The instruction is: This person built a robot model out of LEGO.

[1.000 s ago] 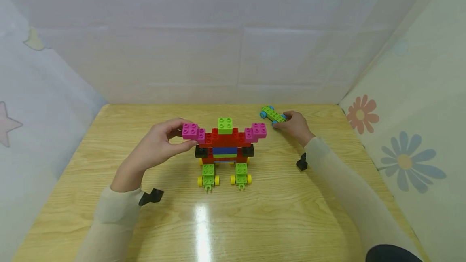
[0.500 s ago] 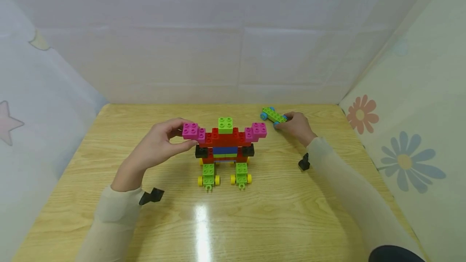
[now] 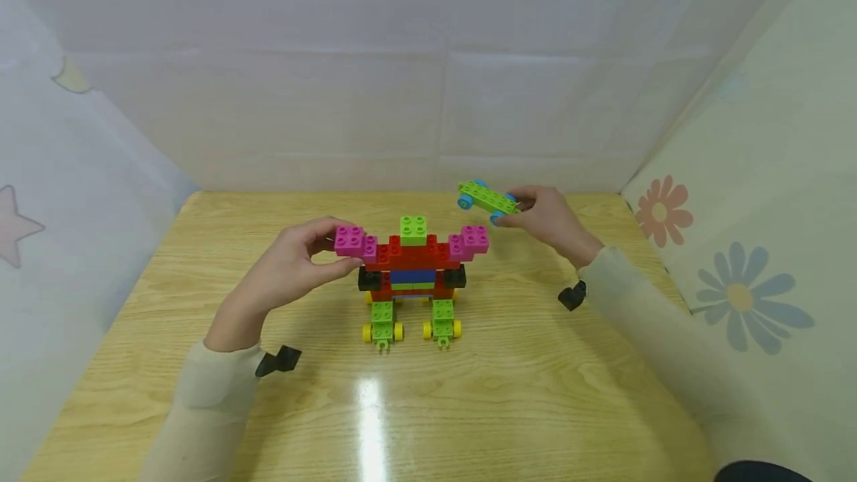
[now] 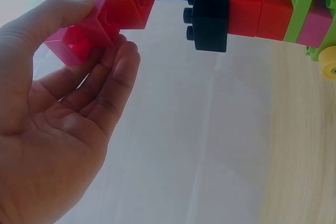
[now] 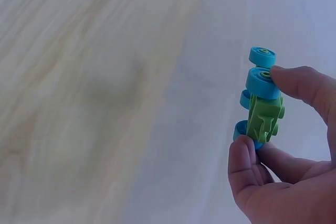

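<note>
A toy figure of building blocks [image 3: 412, 257] stands mid-table, with a red body, a blue band, pink arms, black side blocks and green legs on yellow wheels. My left hand [image 3: 294, 266] pinches the pink arm block [image 4: 97, 17] on its left side, thumb on one face and fingers on the other. Behind the figure and to its right, my right hand [image 3: 552, 222] holds a green toy car base [image 3: 487, 198] with blue wheels. In the right wrist view, the thumb presses one blue wheel [image 5: 262, 83] and the fingertips touch the opposite wheels.
The wooden table [image 3: 522, 393] ends at a pale cloth wall [image 3: 321, 95] at the back. Cloth with flower prints [image 3: 743, 297] hangs at the right, and more cloth [image 3: 40, 303] at the left. Black pieces [image 3: 278, 361] sit at the sleeve cuffs.
My right hand has lifted the green car base off the table and brought it left, nearer the figure. The left hand and the figure have stayed in place.
</note>
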